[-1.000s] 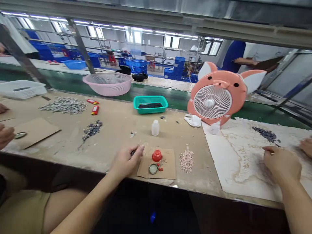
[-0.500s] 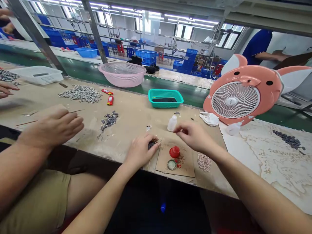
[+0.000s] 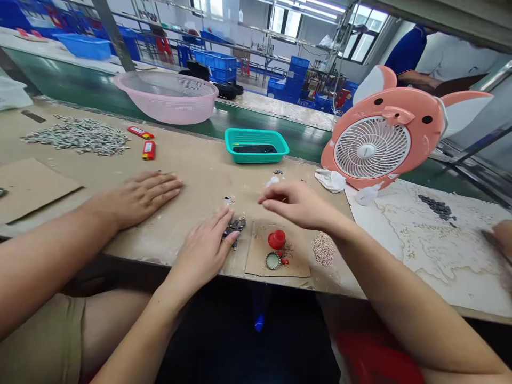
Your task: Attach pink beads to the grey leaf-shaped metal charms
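My left hand rests on the wooden bench, its fingertips at a small heap of dark metal pieces. My right hand hangs above the bench, just in front of a small white bottle, which it mostly hides. Nothing shows in its fingers. Below it lies a cardboard square carrying a red cap and a crown bottle cap. A pile of pale beads sits to the card's right.
A co-worker's hand lies flat on the bench to my left, and another person's hand shows at the right edge. Around stand a pink fan, a teal tray, a pink colander and a silvery parts pile.
My right hand has moved left and up, away from the card's edge towards the bottle. The co-worker's hand has come forward and lies flat. The whole view has swung, so the bench sits further left.
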A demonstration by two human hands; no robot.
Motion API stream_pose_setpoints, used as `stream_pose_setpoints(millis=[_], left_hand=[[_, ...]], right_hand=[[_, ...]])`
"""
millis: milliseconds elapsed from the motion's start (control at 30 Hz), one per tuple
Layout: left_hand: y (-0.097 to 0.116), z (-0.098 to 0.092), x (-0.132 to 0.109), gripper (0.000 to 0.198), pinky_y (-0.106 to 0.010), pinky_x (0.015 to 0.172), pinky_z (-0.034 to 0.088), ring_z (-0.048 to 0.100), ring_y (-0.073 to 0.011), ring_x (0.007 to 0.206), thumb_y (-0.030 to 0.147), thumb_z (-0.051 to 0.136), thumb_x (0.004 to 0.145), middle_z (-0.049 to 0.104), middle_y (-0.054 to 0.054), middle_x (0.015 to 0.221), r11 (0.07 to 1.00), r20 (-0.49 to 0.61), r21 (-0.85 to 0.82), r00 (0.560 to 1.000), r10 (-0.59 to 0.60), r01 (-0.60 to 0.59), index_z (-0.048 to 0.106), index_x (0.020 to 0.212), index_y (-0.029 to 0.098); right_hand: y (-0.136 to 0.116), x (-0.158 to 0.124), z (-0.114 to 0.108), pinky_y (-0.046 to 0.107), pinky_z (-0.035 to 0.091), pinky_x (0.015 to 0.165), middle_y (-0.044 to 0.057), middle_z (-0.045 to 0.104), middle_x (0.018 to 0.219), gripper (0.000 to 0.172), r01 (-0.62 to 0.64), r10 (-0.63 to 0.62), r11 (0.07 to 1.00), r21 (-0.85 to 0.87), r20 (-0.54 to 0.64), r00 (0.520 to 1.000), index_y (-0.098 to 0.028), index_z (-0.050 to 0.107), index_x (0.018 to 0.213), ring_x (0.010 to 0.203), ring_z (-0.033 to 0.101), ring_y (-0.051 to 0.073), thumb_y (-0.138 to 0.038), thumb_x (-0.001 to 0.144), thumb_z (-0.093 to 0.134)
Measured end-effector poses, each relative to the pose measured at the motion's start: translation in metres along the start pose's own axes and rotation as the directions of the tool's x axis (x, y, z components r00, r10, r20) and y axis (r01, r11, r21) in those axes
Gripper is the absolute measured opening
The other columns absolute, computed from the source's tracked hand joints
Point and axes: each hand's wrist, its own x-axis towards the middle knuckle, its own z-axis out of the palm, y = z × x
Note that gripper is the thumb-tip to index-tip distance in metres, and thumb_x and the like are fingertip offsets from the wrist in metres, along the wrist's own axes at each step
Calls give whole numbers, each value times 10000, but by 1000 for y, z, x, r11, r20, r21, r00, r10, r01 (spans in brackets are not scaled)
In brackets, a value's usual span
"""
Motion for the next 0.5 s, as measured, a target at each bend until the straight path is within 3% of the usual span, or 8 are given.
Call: stream_pose_setpoints(millis=[67, 133, 167, 233, 333, 500], left_hand=[[1, 2, 1, 524, -582, 1182, 275, 373, -342, 1453, 408, 409, 999, 433, -121, 1560, 999, 32, 36, 999, 19, -20, 513, 1441, 147], [0, 4, 2, 528, -597, 1178, 267, 357, -349, 1461, 414, 377, 1005, 432, -120, 1561, 993, 54, 106, 998, 40, -45, 513, 1444, 152], [0, 4, 2, 537, -593, 1170, 286, 371, -349, 1453, 427, 359, 1009, 437, -122, 1558, 988, 56, 141, 997, 50, -57, 508, 1447, 153], [0, 4, 4, 546, -560, 1147, 346, 436, -344, 1409, 454, 350, 1008, 455, -132, 1545, 983, 23, 170, 998, 60, -63, 517, 1431, 151], [5, 0, 4, 480, -485, 1149, 379, 486, -300, 1368, 424, 443, 990, 485, -132, 1517, 996, -101, 91, 994, 33, -24, 547, 1375, 157], [20, -4, -1, 406, -478, 1173, 348, 490, -283, 1357, 356, 570, 943, 541, -132, 1437, 999, -322, 30, 946, -33, 45, 605, 1302, 170]], right_hand=[[12, -37, -19, 273, 493, 722, 37, 747, 923, 210, -59, 57, 998, -9, -170, 984, -179, 723, 973, 819, 662, 143, -297, 929, 556], [30, -78, -26, 281, 492, 689, 27, 742, 840, 209, -237, 211, 972, 12, -495, 843, -195, 736, 926, 752, 656, 149, -368, 876, 632], [41, -98, -25, 292, 495, 678, 41, 742, 842, 230, -304, 264, 953, 21, -553, 790, -188, 732, 935, 738, 655, 155, -377, 889, 611], [62, -133, -12, 313, 505, 662, 68, 747, 849, 245, -397, 339, 917, 30, -584, 738, -169, 730, 938, 714, 656, 168, -369, 899, 593], [84, -163, 16, 314, 500, 612, 50, 726, 787, 232, -475, 411, 879, 28, -547, 729, -180, 746, 961, 625, 613, 155, -357, 889, 615], [88, -168, 45, 333, 502, 696, 42, 686, 862, 261, -487, 423, 873, 11, -514, 746, -217, 729, 1079, 737, 616, 170, -371, 901, 615]])
